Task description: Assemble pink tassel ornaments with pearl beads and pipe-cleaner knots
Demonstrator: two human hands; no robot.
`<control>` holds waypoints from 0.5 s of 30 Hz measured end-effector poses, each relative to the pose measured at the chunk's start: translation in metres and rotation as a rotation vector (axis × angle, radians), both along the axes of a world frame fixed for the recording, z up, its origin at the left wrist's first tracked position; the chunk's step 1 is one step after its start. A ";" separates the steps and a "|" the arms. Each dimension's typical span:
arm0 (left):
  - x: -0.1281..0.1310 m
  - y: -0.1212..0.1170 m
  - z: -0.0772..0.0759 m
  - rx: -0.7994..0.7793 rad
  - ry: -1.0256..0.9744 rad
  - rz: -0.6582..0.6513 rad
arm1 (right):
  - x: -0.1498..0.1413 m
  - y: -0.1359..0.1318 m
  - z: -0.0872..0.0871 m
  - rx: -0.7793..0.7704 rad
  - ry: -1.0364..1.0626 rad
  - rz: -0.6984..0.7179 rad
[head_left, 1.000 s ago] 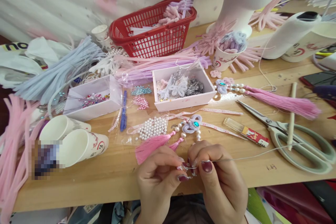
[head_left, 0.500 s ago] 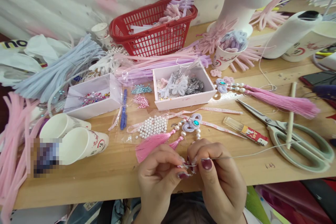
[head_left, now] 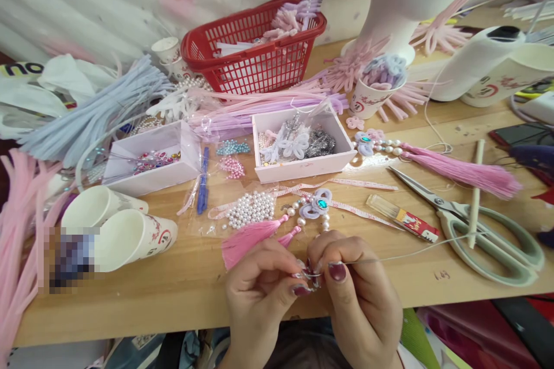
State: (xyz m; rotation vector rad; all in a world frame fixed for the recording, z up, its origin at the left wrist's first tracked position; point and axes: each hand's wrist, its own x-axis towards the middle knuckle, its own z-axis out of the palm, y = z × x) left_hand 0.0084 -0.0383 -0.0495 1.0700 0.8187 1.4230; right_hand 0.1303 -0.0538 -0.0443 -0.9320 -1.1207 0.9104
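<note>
My left hand (head_left: 259,294) and my right hand (head_left: 363,294) meet fingertip to fingertip over the table's front edge, both pinched closed. Between my right thumb and fingers runs a thin grey thread (head_left: 402,256), which trails right to a pale stick (head_left: 477,196) lying across the scissors (head_left: 461,210). The thread's near end reaches my left fingertips, where a tiny pinkish piece shows, too small to name. Just beyond my hands lie a pink tassel (head_left: 249,239), a lilac flower with a teal gem (head_left: 315,206) and strung pearls (head_left: 325,222).
Loose pearl beads (head_left: 251,209) lie on a plastic bag. Behind stand a white box of trimmings (head_left: 303,167), another white box (head_left: 160,176) and a red basket (head_left: 255,69). Paper cups (head_left: 123,239) stand left. A red lighter (head_left: 418,223) and a finished-looking pink tassel (head_left: 463,170) lie right.
The whole view has shifted slightly. My hands keep the same pinch, with the thread between my fingertips now a little more bowed.
</note>
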 end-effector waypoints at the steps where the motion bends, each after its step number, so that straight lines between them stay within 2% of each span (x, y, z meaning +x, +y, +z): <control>1: 0.000 0.000 0.000 0.005 0.009 0.006 | 0.000 0.000 0.000 0.003 -0.009 -0.006; 11: 0.003 0.000 0.004 -0.006 0.055 0.096 | 0.002 0.003 0.002 0.029 -0.090 -0.041; 15: 0.003 0.001 0.002 0.004 0.047 0.078 | 0.003 0.003 0.000 0.028 -0.090 -0.029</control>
